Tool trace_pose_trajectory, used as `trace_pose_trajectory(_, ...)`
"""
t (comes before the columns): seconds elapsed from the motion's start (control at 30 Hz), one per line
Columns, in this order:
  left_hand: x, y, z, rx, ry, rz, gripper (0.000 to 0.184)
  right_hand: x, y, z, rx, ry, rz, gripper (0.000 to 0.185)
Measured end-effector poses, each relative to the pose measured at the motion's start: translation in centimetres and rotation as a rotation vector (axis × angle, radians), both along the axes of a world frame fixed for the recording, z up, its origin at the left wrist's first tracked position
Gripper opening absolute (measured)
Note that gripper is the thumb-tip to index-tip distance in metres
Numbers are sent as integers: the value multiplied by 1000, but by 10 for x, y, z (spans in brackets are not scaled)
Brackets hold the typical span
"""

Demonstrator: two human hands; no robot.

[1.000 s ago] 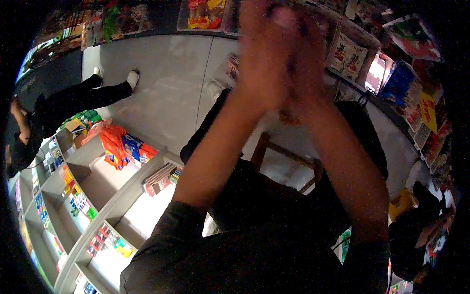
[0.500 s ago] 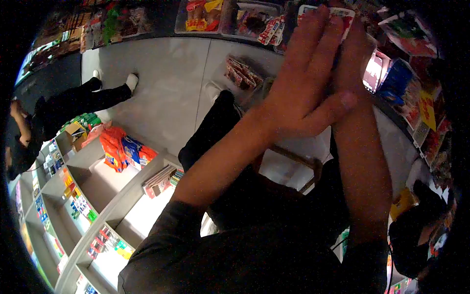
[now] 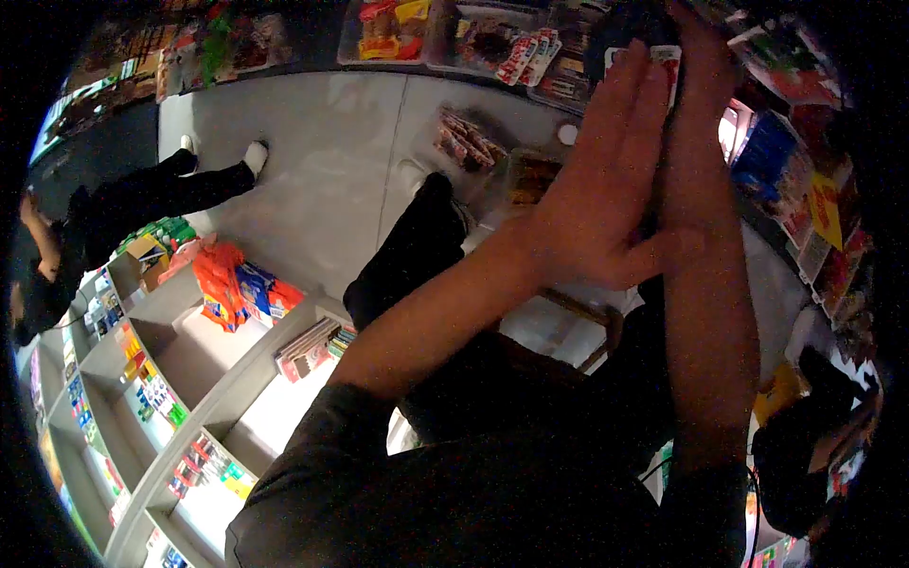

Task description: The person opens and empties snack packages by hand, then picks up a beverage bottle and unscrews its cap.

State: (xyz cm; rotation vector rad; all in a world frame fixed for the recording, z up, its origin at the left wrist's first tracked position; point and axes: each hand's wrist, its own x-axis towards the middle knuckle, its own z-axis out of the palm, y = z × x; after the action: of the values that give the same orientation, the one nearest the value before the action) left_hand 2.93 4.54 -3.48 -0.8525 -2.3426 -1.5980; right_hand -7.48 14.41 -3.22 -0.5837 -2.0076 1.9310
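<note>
My left hand point(image 3: 606, 175) is raised with its fingers stretched out close together and its thumb apart. The thumb lies against or just in front of my right wrist. My right hand point(image 3: 701, 71) is beside it, edge-on and dark near the top edge; its finger pose is unclear. A white-and-red packet or card point(image 3: 668, 68) shows behind my left fingertips, between the hands. Whether either hand touches it cannot be made out. Left of my left hand is a clear container with brown contents point(image 3: 532, 177).
Open bins point(image 3: 386, 30) of packets line the top. Packets point(image 3: 464, 140) lie on the floor point(image 3: 322, 161). A wooden stool point(image 3: 606, 331) stands between my legs. White shelving point(image 3: 251, 364) holds an orange bag point(image 3: 220, 284). Another person point(image 3: 142, 194) is at left; a dark shape point(image 3: 805, 445) is at right.
My hands came together high in front, then moved right and shifted against each other. My left hand has dropped slightly. The white-and-red item shows lower and more to the right than half a second ago.
</note>
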Motion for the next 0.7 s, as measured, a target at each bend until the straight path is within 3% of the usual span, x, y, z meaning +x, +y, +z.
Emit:
trace_pose_trajectory(0.1,1,-3,1,-61,19,12,113,-1,-6,-3,33,-22,10,44)
trace_pose_trajectory(0.17,-7,-7,4,224,2,-24,113,3,-19,-9,56,-70,3,46)
trace_pose_trajectory(0.23,-23,-22,-3,147,-110,33,99,8,-37,-12,72,-119,-7,47)
trace_pose_trajectory(0.27,-32,-38,-15,-71,-218,110,84,13,-44,-12,83,-142,2,48)
trace_pose_trajectory(0.33,-34,-40,-12,-32,-359,86,83,20,-42,-11,280,-38,112,50)
trace_pose_trajectory(0.4,-23,-21,-3,487,-404,-122,110,4,-32,-25,316,-80,-78,52)
trace_pose_trajectory(0.43,-11,-19,1,376,-374,-115,109,-3,-26,-25,334,-101,-172,53)
trace_pose_trajectory(0.5,13,-17,6,154,-310,-100,105,-8,5,-8,170,-35,-49,52)
trace_pose_trajectory(0.53,16,-18,7,142,-276,-106,102,-9,15,-1,88,-2,9,51)
trace_pose_trajectory(0.63,18,-20,5,82,-239,-31,93,-9,12,-8,206,213,24,47)
trace_pose_trajectory(0.7,18,-21,3,118,-374,114,88,0,-4,-5,217,224,-19,41)
